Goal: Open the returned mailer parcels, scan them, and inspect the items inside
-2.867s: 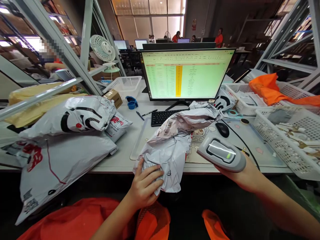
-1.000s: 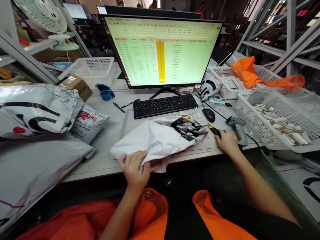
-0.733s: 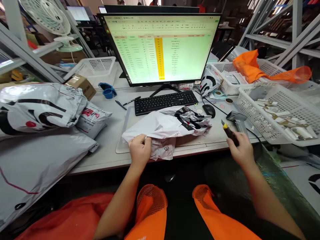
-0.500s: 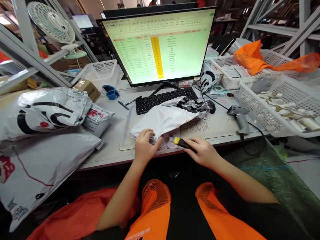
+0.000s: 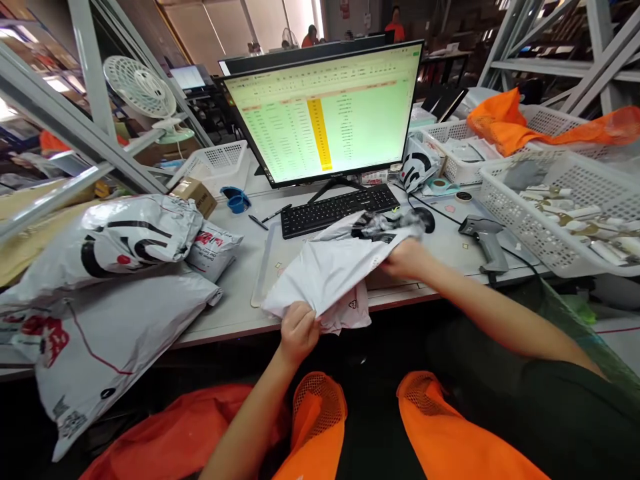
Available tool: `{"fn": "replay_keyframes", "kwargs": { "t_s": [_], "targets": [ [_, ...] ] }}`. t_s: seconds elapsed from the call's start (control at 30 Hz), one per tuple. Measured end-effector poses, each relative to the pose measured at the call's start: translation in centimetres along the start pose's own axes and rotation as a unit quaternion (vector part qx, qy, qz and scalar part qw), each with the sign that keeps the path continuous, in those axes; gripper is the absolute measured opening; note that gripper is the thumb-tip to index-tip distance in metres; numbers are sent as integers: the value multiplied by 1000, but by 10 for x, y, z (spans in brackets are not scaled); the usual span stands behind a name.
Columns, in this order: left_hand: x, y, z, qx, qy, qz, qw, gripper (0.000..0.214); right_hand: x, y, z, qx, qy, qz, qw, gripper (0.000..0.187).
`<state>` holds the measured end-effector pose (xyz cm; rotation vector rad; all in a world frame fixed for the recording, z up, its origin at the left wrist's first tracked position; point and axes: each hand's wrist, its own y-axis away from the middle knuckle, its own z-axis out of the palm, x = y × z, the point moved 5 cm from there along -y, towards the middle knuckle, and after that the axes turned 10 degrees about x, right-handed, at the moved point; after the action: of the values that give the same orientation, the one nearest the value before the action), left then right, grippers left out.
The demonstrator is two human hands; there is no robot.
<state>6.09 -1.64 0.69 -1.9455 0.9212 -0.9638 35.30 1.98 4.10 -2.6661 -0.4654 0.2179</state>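
A white plastic mailing bag (image 5: 323,263) lies over the front of the desk mat, its far part crumpled with black print. My left hand (image 5: 299,327) is closed on the bag's near edge, which is pulled taut toward me. My right hand (image 5: 407,259) is at the bag's right edge, slightly blurred. Its fingers are hidden by the plastic, so what they hold does not show. Beneath the bag, a thin pinkish-white plastic piece (image 5: 353,310) with a small printed mark hangs over the desk edge. The box cutter is out of sight.
Behind the bag stand a keyboard (image 5: 340,210) and a monitor (image 5: 325,120). Filled mailing bags (image 5: 135,313) are piled at left, near a small carton (image 5: 194,195). On the right are a barcode scanner (image 5: 486,243), a mouse (image 5: 426,219) and a white basket (image 5: 520,223) of small rolled items.
My right hand has moved up and left to the bag's right edge, and the yellow-black box cutter no longer shows. My left hand has closed on the bag's near edge. The view has tilted up.
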Motion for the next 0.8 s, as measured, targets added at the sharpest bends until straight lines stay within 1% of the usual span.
{"fn": "replay_keyframes", "kwargs": {
  "t_s": [0.03, 0.07, 0.1, 0.13, 0.2, 0.27, 0.3, 0.33, 0.37, 0.43, 0.47, 0.53, 0.57, 0.6, 0.63, 0.67, 0.7, 0.73, 0.77, 0.8],
  "targets": [
    [2, 2, -6, 2, 2, -2, 1000, 35, 21, 0, -5, 11, 22, 54, 998, 35],
    [2, 2, -12, 7, 2, -9, 1000, 35, 39, 1, -11, 20, 35, 93, 995, 36],
    [0, 0, -18, 12, -3, -22, 1000, 35, 53, 4, -14, 20, 38, 114, 993, 37],
    [-2, -4, -21, 9, -13, -38, 999, 36, 64, 9, -15, 10, 29, 122, 992, 37],
    [-5, -17, -22, -26, -47, -75, 996, 31, 77, 22, -10, -45, -7, 128, 991, 37],
    [-3, -33, -15, -92, -94, -99, 986, 16, 88, 42, -1, -105, -39, 172, 979, 36],
    [2, -41, -8, -126, -121, -99, 980, 23, 95, 52, 4, -123, -40, 205, 970, 37],
    [8, -49, -1, -157, -148, -92, 972, 36, 102, 61, 8, -133, -29, 240, 961, 39],
    [15, -57, 7, -187, -173, -80, 964, 42, 108, 70, 11, -134, -7, 269, 954, 41],
    [23, -72, 26, -241, -204, -57, 947, 35, 112, 80, 13, -116, 53, 291, 948, 45],
    [23, -79, 35, -261, -207, -56, 941, 31, 109, 83, 13, -95, 86, 290, 948, 45],
    [12, -93, 47, -273, -177, -86, 942, 30, 91, 84, 11, -22, 128, 291, 948, 42],
    [2, -99, 50, -264, -145, -114, 947, 32, 75, 83, 9, 25, 126, 291, 948, 38],
    [-8, -104, 51, -248, -102, -149, 952, 35, 55, 79, 9, 69, 99, 279, 953, 34],
    [-19, -108, 52, -229, -49, -187, 954, 37, 31, 74, 11, 106, 50, 254, 960, 33],
    [-28, -109, 51, -207, 10, -224, 952, 40, 4, 66, 14, 128, -18, 202, 971, 33],
    [-35, -109, 50, -187, 69, -261, 944, 44, -24, 56, 18, 138, -90, 131, 978, 33],
    [-40, -108, 50, -172, 122, -296, 932, 47, -52, 46, 22, 141, -146, 60, 977, 34],
    [-44, -105, 49, -161, 163, -328, 916, 50, -75, 35, 26, 140, -181, 0, 973, 39],
    [-45, -102, 47, -151, 192, -353, 903, 53, -93, 25, 29, 141, -200, -42, 969, 45]
  ]
}}
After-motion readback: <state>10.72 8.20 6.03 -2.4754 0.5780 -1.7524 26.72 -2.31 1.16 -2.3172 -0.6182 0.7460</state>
